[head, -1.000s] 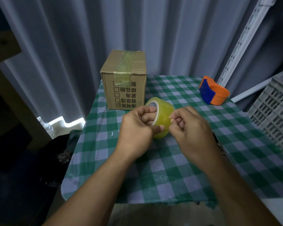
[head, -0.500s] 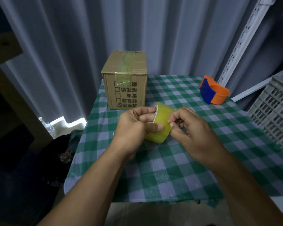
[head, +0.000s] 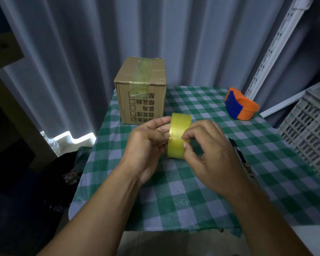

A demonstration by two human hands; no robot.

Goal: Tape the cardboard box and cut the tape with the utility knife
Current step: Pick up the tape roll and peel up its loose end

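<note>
Tape end sought; box not yet addressed.

Since a second earlier the tape roll had turned edge-on; left hand fingers clamped its side, right hand fingertips pinched at its face, likely lifting the end. Cardboard box stood far-left on the bench, near its far-left edge; open cloth lay near.

Two hands work at a roll of tape over the checked table.

The left hand grips the yellow tape roll on edge while the right hand picks at its outer face with thumb and fingers. Behind stands a cardboard box, already taped on top; an orange tape dispenser sits well apart on the table.
</note>
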